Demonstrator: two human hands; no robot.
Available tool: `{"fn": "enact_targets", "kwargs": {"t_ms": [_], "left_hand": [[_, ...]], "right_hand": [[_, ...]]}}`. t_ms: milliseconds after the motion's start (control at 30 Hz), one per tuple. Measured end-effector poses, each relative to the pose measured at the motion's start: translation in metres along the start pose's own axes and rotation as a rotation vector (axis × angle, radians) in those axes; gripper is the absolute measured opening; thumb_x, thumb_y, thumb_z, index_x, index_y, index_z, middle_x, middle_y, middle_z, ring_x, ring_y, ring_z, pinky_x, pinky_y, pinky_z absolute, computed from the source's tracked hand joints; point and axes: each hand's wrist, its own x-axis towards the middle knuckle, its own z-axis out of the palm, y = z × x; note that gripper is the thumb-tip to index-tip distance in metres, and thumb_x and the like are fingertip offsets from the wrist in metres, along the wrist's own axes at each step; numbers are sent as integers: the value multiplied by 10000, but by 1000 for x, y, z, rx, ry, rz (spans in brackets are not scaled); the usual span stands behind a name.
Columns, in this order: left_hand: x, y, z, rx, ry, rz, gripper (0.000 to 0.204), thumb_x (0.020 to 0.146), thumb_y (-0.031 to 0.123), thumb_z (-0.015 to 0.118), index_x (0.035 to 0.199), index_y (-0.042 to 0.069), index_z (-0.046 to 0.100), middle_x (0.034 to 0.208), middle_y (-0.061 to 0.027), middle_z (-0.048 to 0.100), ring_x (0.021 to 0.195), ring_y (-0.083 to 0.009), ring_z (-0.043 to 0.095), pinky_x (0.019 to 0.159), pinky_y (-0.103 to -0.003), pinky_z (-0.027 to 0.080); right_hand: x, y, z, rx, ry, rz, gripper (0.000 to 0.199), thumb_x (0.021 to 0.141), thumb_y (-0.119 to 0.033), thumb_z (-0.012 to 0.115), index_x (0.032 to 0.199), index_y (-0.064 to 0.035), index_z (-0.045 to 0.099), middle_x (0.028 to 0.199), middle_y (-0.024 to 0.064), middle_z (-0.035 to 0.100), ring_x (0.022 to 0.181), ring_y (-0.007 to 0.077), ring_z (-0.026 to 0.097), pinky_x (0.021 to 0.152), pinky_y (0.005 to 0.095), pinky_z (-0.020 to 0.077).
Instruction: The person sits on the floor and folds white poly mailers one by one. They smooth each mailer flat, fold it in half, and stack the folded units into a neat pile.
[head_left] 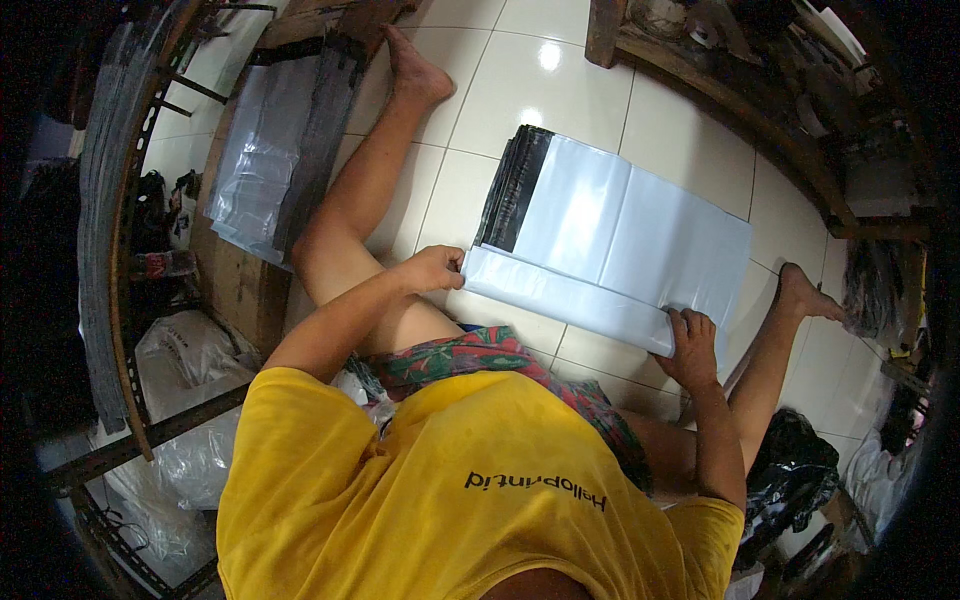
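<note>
A stack of pale blue-white plastic mailing bags (640, 215) lies on the floor between my spread legs, its dark edges fanned at the left end. Along the near side, a strip of the top plastic bag (560, 292) is folded over. My left hand (435, 268) pinches the left end of this fold between thumb and fingers. At the other end, my right hand (690, 345) grips the fold with bent fingers on top; part of its thumb is hidden under the plastic.
More grey plastic bags (265, 150) are piled on a wooden board at the left, beside a metal rack (125, 250). Clear plastic sacks (185, 350) sit lower left. A wooden bench (730, 95) stands at the far right. A black plastic bag (795, 460) lies near my right leg.
</note>
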Motion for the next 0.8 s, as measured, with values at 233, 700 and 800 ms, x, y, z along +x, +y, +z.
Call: {"fn": "enact_targets", "kwargs": {"t_ms": [233, 700, 800], "left_hand": [[8, -12, 10, 285, 190, 197, 254, 786, 78, 701, 1024, -6, 674, 843, -77, 687, 790, -176, 643, 778, -333, 538], [2, -4, 3, -154, 107, 11, 144, 821, 37, 653, 960, -1, 657, 821, -71, 661, 700, -154, 665, 647, -290, 559], [3, -6, -1, -202, 18, 54, 180, 836, 91, 657, 1003, 26, 672, 840, -57, 690, 735, -162, 669, 689, -312, 562]], "right_hand": [[1, -1, 0, -9, 65, -50, 897, 608, -251, 904, 1366, -34, 478, 1279, 203, 498, 1190, 393, 471, 1038, 524, 371], [0, -1, 0, -3, 19, -2, 992, 557, -239, 935, 1418, -89, 466, 1312, 189, 496, 1252, 380, 462, 1094, 524, 347], [-1, 1, 3, -4, 17, -6, 999, 550, -232, 935, 1420, -90, 464, 1312, 190, 493, 1255, 381, 459, 1094, 526, 345]]}}
